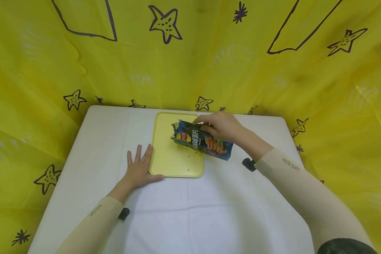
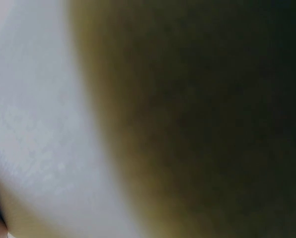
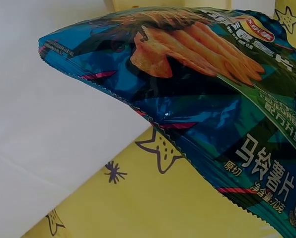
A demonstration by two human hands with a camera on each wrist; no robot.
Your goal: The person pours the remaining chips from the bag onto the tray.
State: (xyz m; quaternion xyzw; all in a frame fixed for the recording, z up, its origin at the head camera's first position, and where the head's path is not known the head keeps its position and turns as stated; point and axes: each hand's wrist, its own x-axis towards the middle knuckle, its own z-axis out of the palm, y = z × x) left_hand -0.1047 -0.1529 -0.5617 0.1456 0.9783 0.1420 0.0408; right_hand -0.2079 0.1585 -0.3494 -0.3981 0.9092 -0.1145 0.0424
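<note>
A dark blue-green potato chip bag hangs tilted over the right part of a yellow tray. My right hand pinches it by its upper edge, thumb on the printed front. The bag's crinkled left end points over the tray, and its right end reaches past the tray's right rim. Small crumbs lie on the tray. At the tray's lower left corner, my left hand lies with fingers spread and straight, fingertip and thumb at the rim. The right wrist view shows the chip bag close up.
The tray lies on a white-covered table, near its back edge. Behind and at both sides hangs a yellow curtain with drawn stars. Blurred dark and yellowish shapes fill most of the left wrist view.
</note>
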